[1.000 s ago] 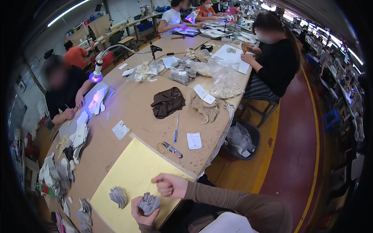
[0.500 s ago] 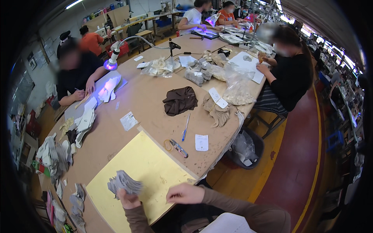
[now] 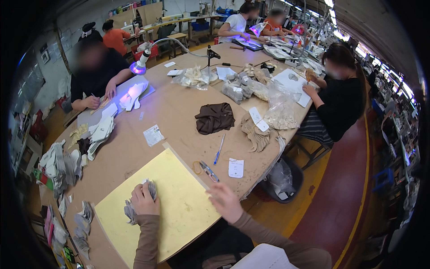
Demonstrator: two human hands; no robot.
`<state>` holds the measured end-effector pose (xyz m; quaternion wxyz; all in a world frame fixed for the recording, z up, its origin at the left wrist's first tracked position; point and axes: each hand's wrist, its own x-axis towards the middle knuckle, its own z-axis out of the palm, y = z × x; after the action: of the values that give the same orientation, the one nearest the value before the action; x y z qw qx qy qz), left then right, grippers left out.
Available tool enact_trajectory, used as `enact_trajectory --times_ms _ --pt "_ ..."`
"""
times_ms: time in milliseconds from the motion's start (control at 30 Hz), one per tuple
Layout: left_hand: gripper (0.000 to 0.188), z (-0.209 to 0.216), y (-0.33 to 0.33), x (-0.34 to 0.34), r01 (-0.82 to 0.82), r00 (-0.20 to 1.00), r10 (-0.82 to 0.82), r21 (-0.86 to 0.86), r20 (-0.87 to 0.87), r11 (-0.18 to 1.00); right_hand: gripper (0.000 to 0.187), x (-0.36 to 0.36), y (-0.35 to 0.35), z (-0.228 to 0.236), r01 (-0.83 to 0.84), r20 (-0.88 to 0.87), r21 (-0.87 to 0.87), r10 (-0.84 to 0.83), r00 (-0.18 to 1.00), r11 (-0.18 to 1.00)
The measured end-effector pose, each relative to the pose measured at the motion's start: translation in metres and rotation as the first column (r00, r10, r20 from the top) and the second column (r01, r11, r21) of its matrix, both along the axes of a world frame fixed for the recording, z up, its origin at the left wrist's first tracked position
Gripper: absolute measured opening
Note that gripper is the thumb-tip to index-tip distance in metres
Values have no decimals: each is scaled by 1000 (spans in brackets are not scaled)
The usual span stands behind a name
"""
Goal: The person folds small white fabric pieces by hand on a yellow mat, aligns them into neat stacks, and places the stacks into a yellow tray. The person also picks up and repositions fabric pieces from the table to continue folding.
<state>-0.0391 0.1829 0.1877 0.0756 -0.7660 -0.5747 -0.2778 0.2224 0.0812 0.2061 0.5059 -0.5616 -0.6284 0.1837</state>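
Note:
On the yellow sheet (image 3: 179, 231) my left hand (image 3: 145, 200) is closed over a stack of grey fabric pieces (image 3: 130, 212), whose layered edges stick out on both sides. My right hand (image 3: 225, 202) is held over the sheet's right edge, its fingers stretched out and apart, a little blurred, with nothing seen in them. Just beyond it lie blue-handled thread snips (image 3: 209, 172) and a tan rubber band or loop of thread (image 3: 196, 167). A blue pen (image 3: 219, 149) and a small white paper tag (image 3: 236, 168) rest farther on.
Mid-table lies a bunched dark brown cloth (image 3: 215, 119). Tan pieces (image 3: 255, 132) and a filled plastic bag (image 3: 281, 114) are at the right. Pale stacks (image 3: 56, 163) line the left edge. Co-workers sit left under a lamp (image 3: 139, 66) and right; a bin (image 3: 286, 179) stands beside the table.
My left hand has turned over and come down onto the sheet with the grey stack. My right hand has moved up toward the snips, its curled fingers now spread. The view has shifted slightly.

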Motion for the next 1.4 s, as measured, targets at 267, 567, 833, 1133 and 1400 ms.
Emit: enact_trajectory --times_ms 267,567,833,1133,1400 --pt "81 15 -37 3 36 986 -58 -142 -155 989 19 -60 -74 -59 -633 -32 118 640 768 766" --pt "71 11 -42 -21 27 999 -31 -195 -17 981 36 11 -37 -233 -221 204 -478 352 914 850" --pt "40 19 -74 -43 51 995 -42 -95 94 994 37 17 5 -260 161 433 -720 256 864 675" --pt "20 24 -158 -65 101 971 -92 -28 221 995 38 24 19 -267 354 551 -748 228 803 561" --pt "17 -17 -191 -66 47 988 -48 7 146 999 39 61 29 -255 441 593 -721 147 792 534"
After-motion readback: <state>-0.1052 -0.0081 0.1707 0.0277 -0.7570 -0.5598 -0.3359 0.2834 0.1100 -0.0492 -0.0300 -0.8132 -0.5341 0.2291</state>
